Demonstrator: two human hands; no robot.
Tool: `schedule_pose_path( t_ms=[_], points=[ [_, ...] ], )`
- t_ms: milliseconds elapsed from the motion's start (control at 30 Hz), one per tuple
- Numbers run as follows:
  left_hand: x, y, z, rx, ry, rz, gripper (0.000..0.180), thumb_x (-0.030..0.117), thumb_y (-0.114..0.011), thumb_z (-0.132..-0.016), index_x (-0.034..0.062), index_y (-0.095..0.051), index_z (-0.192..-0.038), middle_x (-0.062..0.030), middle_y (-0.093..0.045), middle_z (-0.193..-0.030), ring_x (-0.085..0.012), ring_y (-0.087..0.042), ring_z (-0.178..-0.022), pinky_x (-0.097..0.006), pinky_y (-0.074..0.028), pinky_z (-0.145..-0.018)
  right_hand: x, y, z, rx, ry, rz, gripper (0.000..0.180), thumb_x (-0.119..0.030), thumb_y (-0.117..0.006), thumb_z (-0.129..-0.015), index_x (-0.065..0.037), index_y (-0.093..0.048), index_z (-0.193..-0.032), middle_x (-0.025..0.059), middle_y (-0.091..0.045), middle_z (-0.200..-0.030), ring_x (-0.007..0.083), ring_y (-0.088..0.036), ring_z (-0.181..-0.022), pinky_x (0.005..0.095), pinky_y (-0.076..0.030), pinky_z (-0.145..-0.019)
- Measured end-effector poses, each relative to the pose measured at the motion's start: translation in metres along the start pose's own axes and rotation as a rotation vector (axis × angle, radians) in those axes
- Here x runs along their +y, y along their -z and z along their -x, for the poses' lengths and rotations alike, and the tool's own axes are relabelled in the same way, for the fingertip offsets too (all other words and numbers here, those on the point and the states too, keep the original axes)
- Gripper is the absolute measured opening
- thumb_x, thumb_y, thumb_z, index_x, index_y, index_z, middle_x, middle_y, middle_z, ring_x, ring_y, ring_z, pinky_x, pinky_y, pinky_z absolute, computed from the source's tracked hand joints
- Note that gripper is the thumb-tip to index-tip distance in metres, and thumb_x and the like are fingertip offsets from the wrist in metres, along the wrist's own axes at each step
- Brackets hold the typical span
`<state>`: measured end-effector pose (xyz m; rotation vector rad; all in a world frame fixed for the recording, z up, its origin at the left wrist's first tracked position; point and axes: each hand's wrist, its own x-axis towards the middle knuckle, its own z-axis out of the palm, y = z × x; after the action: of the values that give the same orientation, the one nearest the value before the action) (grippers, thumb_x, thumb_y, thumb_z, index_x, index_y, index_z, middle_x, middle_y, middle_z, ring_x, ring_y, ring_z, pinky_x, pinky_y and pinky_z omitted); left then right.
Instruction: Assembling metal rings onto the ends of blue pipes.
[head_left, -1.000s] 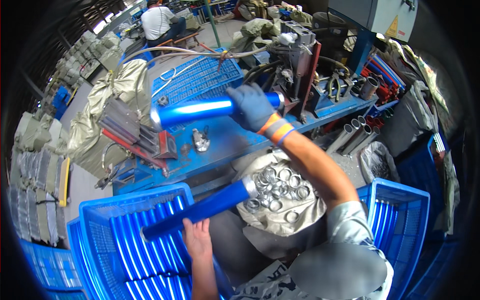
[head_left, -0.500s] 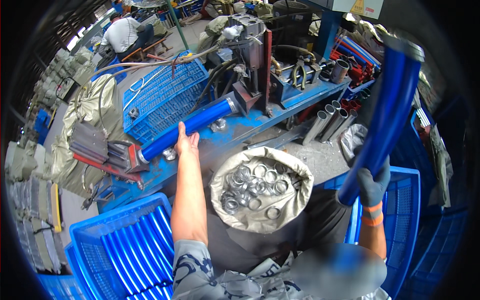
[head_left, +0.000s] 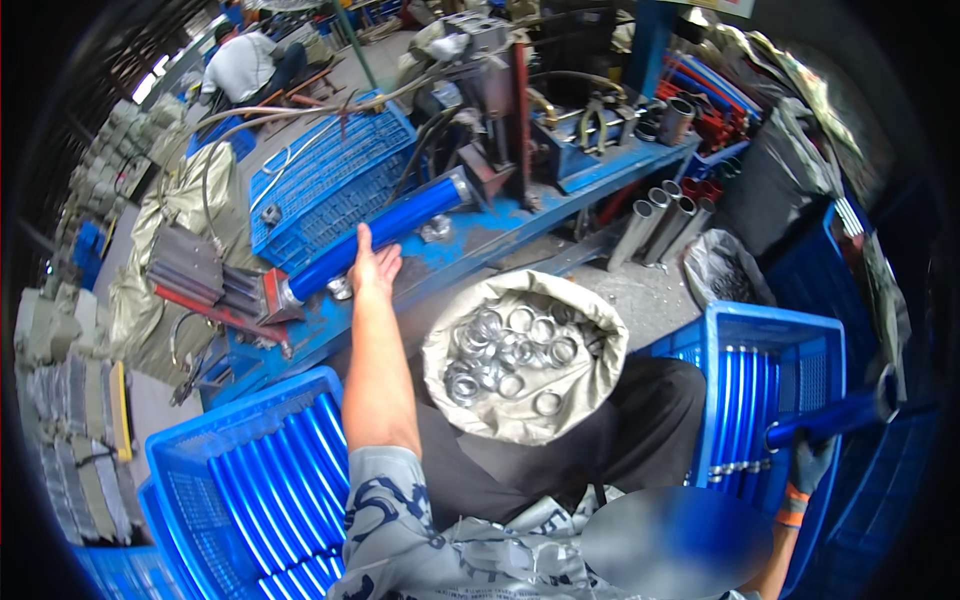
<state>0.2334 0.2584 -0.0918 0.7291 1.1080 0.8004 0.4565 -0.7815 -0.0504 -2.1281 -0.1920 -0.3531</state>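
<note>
A long shiny blue tube (head_left: 385, 238) sits clamped lengthwise between two metal end blocks on the bench. My bare left hand (head_left: 374, 268) is at its near side, fingers stretched out and apart, the thumb up against the tube or just beside it. At the far right my right hand (head_left: 808, 466), in a dark glove with an orange cuff, is closed round another blue tube (head_left: 838, 420). That tube is tilted above the right blue crate (head_left: 720, 330), where several blue tubes with silvery ends lie in a row.
Between my legs stands a cloth-lined container (head_left: 440, 400) with metal rings. At the left is a blue crate (head_left: 165, 460) full of blue tubes. Behind the bench (head_left: 430, 275) stands an upturned blue crate (head_left: 330, 180). Bare metal tubes (head_left: 655, 225) lean beneath the bench; a person (head_left: 240, 65) sits far off.
My right hand has swung down and outward with its tube, from upright before me to low over the right crate. My left hand's fingers have spread beside the clamped tube.
</note>
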Motion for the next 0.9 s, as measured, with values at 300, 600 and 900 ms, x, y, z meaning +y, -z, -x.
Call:
schedule_pose_path(
  t_ms=[300,600,900],
  points=[
    [0.000,0.054,0.029,-0.263,-0.141,-0.292,0.122,0.080,-0.067,-0.107,-0.0122,-0.030,-0.177,-0.0330,-0.053,-0.175,-0.0364,-0.062,-0.157,-0.043,-0.046,-0.131,0.165,0.140,0.244,-0.072,-0.581,0.888,0.094,-0.027,-0.092,-0.087,-0.009,-0.056,-0.171,0.0257,-0.074,-0.153,0.0440,-0.071,-0.141,0.0494,-0.055,-0.123],
    [-0.160,0.099,0.166,-0.082,-0.255,-0.645,0.075,0.059,-0.080,-0.110,0.0018,-0.064,-0.154,-0.0136,-0.079,-0.142,-0.0231,-0.082,-0.121,-0.030,-0.064,-0.088,0.277,0.177,0.292,-0.330,-0.963,1.079,0.107,-0.051,-0.096,-0.082,-0.026,-0.051,-0.175,0.0186,-0.067,-0.160,0.0446,-0.067,-0.145,0.0598,-0.053,-0.123],
    [-0.154,0.197,0.216,-0.046,-0.698,-1.055,0.073,0.058,-0.082,-0.109,-0.0078,-0.075,-0.139,-0.0201,-0.082,-0.131,-0.0278,-0.079,-0.106,-0.039,-0.063,-0.096,0.333,0.137,0.406,-0.328,-1.243,0.799,0.127,-0.075,-0.077,-0.092,-0.020,-0.017,-0.190,0.0274,-0.011,-0.194,0.0577,-0.019,-0.175,0.0599,-0.026,-0.143]
  ],
)
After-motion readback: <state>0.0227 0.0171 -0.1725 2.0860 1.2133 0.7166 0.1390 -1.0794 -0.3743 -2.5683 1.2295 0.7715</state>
